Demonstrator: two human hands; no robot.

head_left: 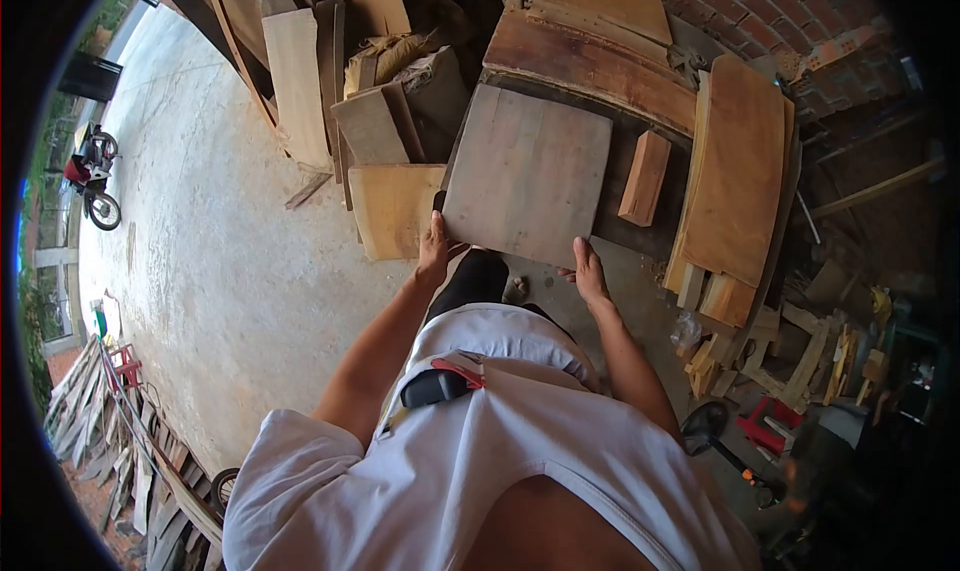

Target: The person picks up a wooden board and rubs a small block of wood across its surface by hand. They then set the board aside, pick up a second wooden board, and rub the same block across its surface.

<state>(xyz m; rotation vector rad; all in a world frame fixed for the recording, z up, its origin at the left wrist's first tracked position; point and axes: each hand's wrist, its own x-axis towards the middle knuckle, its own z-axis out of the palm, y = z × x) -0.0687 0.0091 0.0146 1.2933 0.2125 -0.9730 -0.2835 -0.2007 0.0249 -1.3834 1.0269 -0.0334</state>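
A square, greyish wooden panel [530, 171] lies level in front of me, over a dark work surface [630, 233]. My left hand [435, 249] grips its near left corner, fingers along the side edge. At the near right corner, my right hand [588, 269] holds the edge, with some of its fingers hidden from view. To the right of the panel a short reddish wooden block [645, 178] rests on the work surface, apart from both hands.
Stacked boards [735, 171] stand right of the work surface, and a long plank [590, 66] lies behind it. Boards lean at the left [297, 86]. Wood offcuts [790, 356] lie on the right. A motorbike [95, 176] is parked far left on the concrete floor [220, 271].
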